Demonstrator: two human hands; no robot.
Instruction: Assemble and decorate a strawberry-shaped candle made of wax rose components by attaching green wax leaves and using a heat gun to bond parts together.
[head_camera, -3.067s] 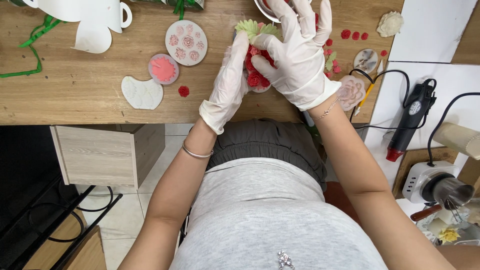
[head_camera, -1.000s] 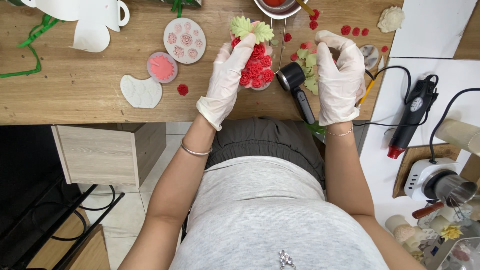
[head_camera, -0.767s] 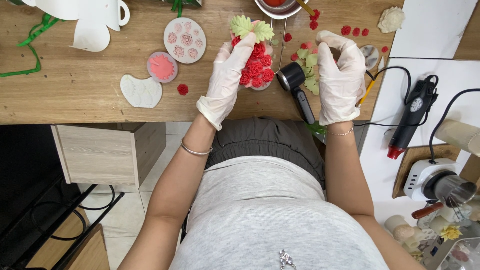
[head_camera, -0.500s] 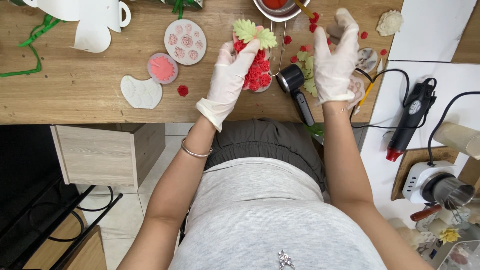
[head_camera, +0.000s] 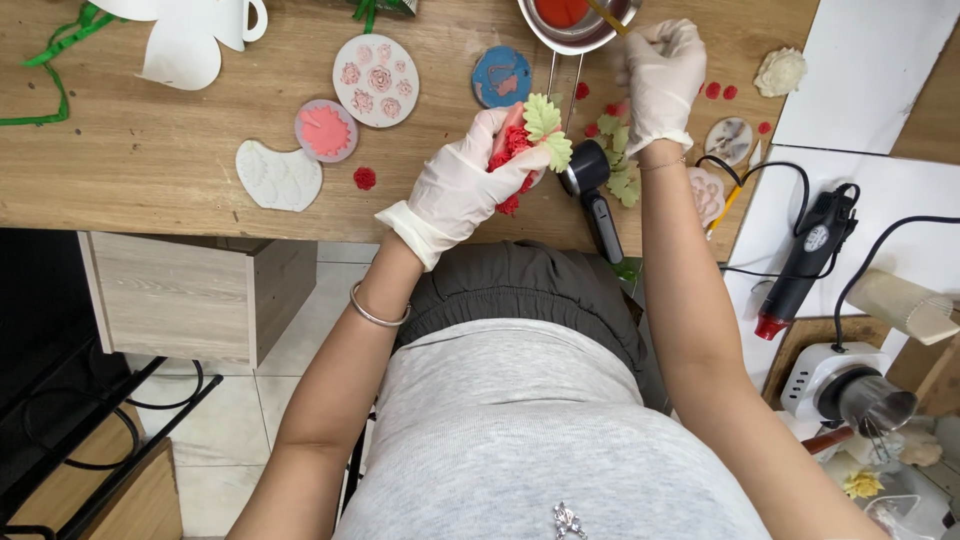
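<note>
Red, likely fragile flower cluster (head_camera: 512, 160) clasped in your left hand (head_camera: 455, 190); right hand (head_camera: 662, 75) at one o'clock grips a stick (head_camera: 606, 14).

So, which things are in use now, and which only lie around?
In use: left hand holding red flower cluster with green leaves; right hand at metal bowl of red liquid.

Lying about: round pink flower mould; black heat gun.

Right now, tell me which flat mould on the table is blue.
The round blue mould beside the metal bowl; the other moulds are pink or white.
</note>
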